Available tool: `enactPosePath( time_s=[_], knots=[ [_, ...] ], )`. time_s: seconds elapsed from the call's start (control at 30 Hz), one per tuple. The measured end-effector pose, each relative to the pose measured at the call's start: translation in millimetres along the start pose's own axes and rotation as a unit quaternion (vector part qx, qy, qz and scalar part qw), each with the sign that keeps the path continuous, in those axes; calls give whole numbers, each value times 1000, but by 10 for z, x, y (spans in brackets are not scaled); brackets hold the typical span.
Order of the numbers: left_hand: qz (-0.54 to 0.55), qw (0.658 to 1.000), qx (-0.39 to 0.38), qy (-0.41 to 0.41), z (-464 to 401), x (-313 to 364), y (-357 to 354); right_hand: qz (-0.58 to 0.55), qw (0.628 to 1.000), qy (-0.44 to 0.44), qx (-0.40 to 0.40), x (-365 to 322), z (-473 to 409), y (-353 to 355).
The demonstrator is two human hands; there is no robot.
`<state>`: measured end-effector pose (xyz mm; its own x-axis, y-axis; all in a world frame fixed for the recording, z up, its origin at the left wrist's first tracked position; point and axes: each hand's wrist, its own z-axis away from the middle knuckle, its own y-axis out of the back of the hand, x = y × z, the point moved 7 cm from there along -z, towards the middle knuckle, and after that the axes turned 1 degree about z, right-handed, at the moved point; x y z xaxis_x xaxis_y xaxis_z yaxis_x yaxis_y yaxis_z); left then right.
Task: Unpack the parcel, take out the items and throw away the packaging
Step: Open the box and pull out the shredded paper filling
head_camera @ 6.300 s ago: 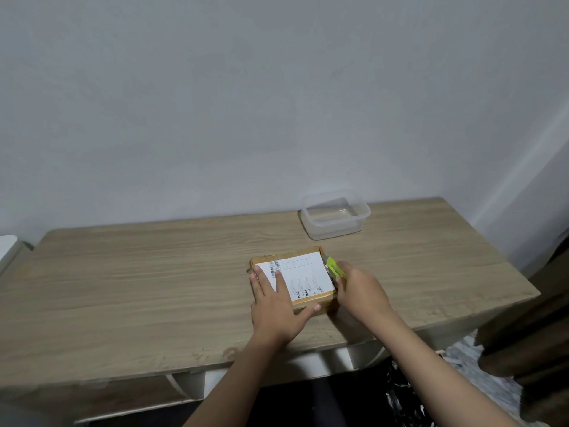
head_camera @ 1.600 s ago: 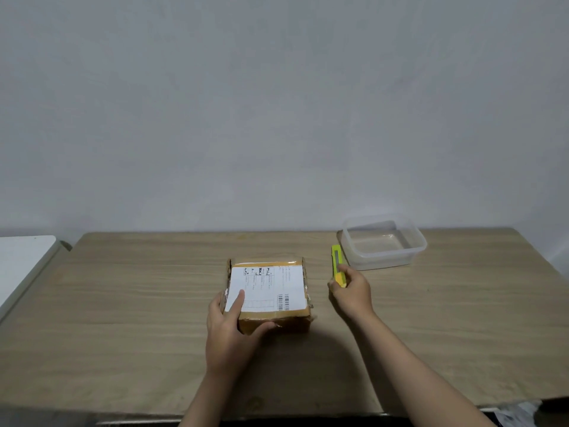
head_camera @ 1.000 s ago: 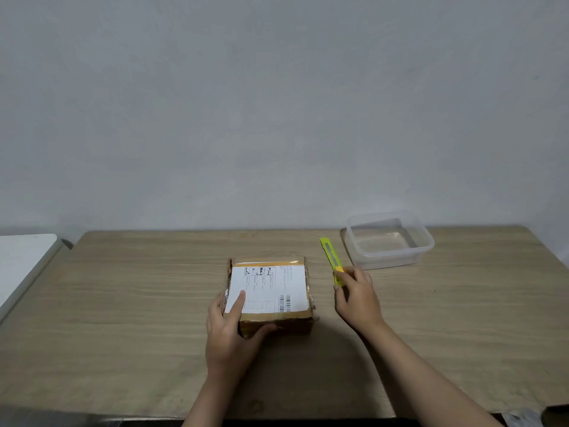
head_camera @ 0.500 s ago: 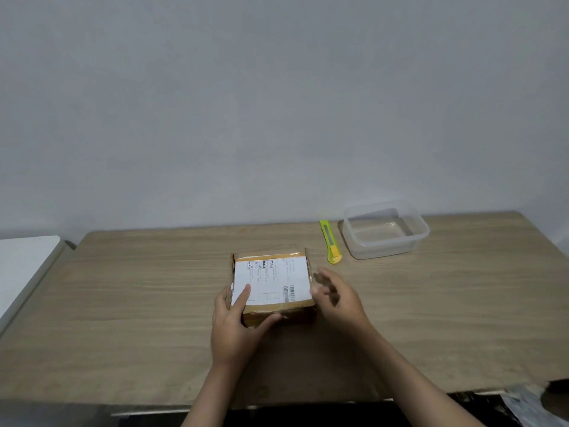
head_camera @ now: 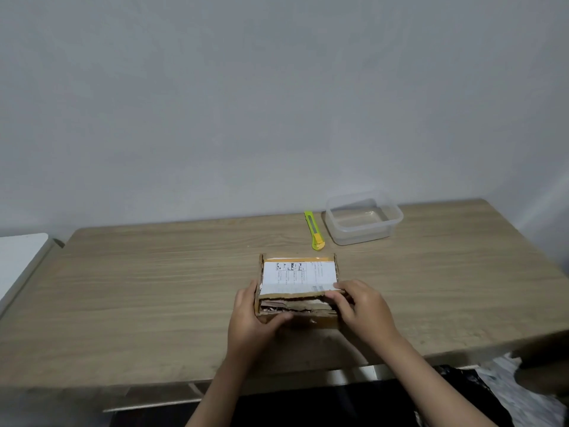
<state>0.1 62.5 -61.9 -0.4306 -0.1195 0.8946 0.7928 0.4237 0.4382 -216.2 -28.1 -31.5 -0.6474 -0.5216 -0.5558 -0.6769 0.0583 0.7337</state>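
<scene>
The cardboard parcel (head_camera: 298, 288) lies near the front edge of the wooden table (head_camera: 154, 288), and its labelled top flap (head_camera: 298, 277) is now raised at the near edge, where half a second ago it lay flat and closed; a dark gap with torn cardboard and paper shows beneath it. The right hand (head_camera: 360, 306) has come from the parcel's right side to that near right corner, its fingers curled and pinching the flap's edge. The left hand (head_camera: 249, 315) still grips the near left corner, fingers on the side wall, thumb across the front. Beyond the right fingers, well apart, the yellow-green utility knife (head_camera: 314, 231) lies released beside the clear plastic container (head_camera: 363, 218).
</scene>
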Motion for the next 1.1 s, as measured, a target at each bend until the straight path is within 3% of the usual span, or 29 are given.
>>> enactPosePath(
  time_s=[0.13,0.27,0.47,0.67,0.87,1.0,1.1],
  knots=[
    [23,1000,-1,4,39,-11,7,42,997,33,50,-101,-32,127],
    [23,1000,-2,17,68,-74,-24,-8,996,51,78,-149,-26,200],
    [39,998,-13,48,5,-130,-36,-170,983,-69,33,56,86,179],
    [44,996,33,64,-86,-150,20,-195,975,-102,-12,133,166,63],
    [15,998,60,33,-184,3,72,-241,960,-139,29,102,158,48],
    [19,995,85,39,-179,78,87,-301,921,-240,56,227,157,-48],
    [32,993,94,62,-135,12,60,-254,933,-246,64,284,148,-85]
  ],
)
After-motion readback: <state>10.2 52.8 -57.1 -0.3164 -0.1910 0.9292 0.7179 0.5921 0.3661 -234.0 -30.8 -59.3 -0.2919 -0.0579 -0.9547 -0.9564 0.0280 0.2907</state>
